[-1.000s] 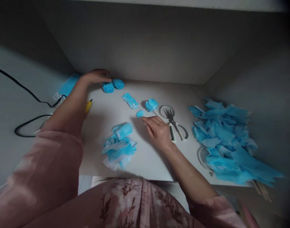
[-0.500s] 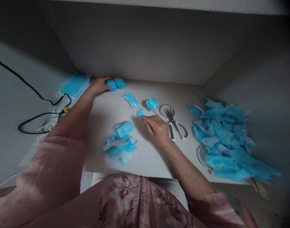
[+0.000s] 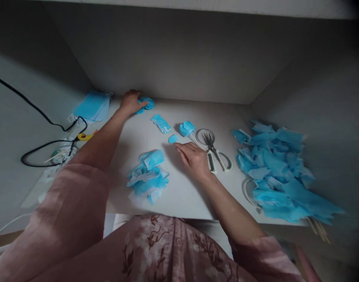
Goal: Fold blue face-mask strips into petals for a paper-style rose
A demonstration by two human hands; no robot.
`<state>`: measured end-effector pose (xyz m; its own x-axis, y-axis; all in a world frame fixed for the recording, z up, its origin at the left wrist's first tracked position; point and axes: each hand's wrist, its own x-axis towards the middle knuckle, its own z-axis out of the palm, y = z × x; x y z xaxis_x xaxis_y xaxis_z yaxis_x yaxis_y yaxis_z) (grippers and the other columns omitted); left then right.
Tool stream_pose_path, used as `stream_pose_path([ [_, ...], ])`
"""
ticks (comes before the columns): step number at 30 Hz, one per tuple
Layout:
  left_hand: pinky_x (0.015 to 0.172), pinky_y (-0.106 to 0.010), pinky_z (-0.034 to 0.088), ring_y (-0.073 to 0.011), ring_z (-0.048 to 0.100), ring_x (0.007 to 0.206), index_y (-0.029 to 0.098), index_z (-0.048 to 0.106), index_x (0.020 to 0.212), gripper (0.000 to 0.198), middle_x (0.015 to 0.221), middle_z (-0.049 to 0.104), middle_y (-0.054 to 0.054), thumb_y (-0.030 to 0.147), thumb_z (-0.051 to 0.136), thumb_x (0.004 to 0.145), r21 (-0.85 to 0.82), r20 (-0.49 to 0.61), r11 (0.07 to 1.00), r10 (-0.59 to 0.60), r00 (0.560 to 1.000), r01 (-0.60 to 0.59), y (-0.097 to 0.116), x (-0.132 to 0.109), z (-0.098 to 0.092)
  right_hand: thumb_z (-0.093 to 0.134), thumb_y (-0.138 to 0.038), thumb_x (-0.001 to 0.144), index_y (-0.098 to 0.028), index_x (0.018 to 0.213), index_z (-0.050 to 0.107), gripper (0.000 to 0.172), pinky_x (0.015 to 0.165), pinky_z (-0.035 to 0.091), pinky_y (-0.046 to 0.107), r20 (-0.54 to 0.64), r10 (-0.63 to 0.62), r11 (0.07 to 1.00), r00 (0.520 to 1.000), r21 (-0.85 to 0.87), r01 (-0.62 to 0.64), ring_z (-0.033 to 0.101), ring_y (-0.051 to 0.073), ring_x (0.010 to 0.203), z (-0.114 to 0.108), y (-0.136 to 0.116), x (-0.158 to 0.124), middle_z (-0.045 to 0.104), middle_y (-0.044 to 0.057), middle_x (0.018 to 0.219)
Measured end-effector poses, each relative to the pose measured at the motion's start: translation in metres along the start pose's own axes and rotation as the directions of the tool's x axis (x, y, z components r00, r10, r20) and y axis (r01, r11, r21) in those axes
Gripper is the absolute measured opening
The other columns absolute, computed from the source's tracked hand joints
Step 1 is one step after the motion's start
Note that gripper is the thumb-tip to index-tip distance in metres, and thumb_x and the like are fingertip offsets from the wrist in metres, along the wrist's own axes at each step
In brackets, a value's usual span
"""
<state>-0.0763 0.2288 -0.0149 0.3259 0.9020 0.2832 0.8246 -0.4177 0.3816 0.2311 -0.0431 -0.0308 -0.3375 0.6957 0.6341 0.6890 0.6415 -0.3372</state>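
Observation:
Two blue rosettes [image 3: 149, 103] of crumpled mask-like fabric sit side by side near the back wall. My left hand [image 3: 132, 102] covers most of the left one, gripping it, with the thumb reaching across to the other. My right hand [image 3: 194, 159] rests on the table, fingers curled into a pinch. Just beyond its fingertips is a small blue petal-shaped piece [image 3: 173, 138]; whether they hold it I cannot make out. Nearby lie a folded blue strip [image 3: 161, 123] and a blue fabric flower [image 3: 187, 128] on a pale stick.
Scissors [image 3: 212, 149] lie across a round roll of tape right of my right hand. A loose blue scrap pile [image 3: 148, 176] is in front; a larger heap [image 3: 273, 168] lies right. Blue masks [image 3: 93, 105], a yellow-handled tool [image 3: 84, 136] and a black cable [image 3: 23, 152] are left.
My left hand has shifted right and slightly up, now covering more of the rosettes. More of the yellow-handled tool shows beside my left arm. My right hand keeps its place.

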Motion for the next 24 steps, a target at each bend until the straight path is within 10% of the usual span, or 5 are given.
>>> stream_pose_path([
  [5, 0.1, -0.052, 0.047, -0.0377, 0.063, 0.117, 0.021, 0.073, 0.129, 0.054, 0.124, 0.074, -0.017, 0.049, 0.069, 0.082, 0.191, 0.008, 0.974, -0.125, 0.992, 0.121, 0.023, 0.015, 0.008, 0.05, -0.018, 0.104, -0.014, 0.121, 0.077, 0.031, 0.08, 0.058, 0.034, -0.067, -0.033, 0.998, 0.997, -0.055, 0.03, 0.074, 0.022, 0.088, -0.01, 0.01, 0.003, 0.082, 0.01, 0.097],
  [11, 0.104, -0.051, 0.042, -0.0388, 0.058, 0.127, 0.023, 0.066, 0.14, 0.058, 0.137, 0.068, -0.015, 0.043, 0.07, 0.085, 0.21, 0.075, 0.972, -0.125, 0.989, 0.107, 0.028, 0.015, 0.013, 0.052, -0.024, 0.103, -0.022, 0.113, 0.079, 0.029, 0.082, 0.048, 0.041, -0.275, 0.23, 0.915, 0.934, -0.265, -0.304, 0.071, 0.026, 0.088, -0.028, 0.046, 0.008, 0.081, 0.01, 0.098],
  [18, 0.119, -0.041, 0.025, -0.02, 0.039, 0.136, 0.016, 0.051, 0.152, 0.073, 0.15, 0.058, -0.003, 0.061, 0.058, 0.095, -0.063, -0.253, 0.997, -0.048, 0.966, 0.033, 0.075, 0.003, -0.005, 0.061, -0.021, 0.095, -0.016, 0.095, 0.08, 0.02, 0.083, 0.044, 0.042, 0.054, 0.452, 0.774, 0.89, -0.519, -0.362, 0.069, 0.028, 0.089, -0.018, 0.052, 0.004, 0.078, 0.016, 0.093],
  [24, 0.101, -0.038, 0.048, -0.0215, 0.067, 0.112, 0.02, 0.076, 0.12, 0.041, 0.119, 0.077, -0.003, 0.044, 0.06, 0.091, -0.227, -0.305, 0.962, 0.075, 0.949, -0.149, 0.147, -0.041, -0.038, 0.057, -0.021, 0.098, -0.015, 0.097, 0.079, 0.023, 0.089, 0.045, 0.043, 0.063, 0.511, 0.81, 0.857, -0.367, -0.456, 0.07, 0.027, 0.091, -0.016, 0.05, 0.011, 0.078, 0.016, 0.101],
])
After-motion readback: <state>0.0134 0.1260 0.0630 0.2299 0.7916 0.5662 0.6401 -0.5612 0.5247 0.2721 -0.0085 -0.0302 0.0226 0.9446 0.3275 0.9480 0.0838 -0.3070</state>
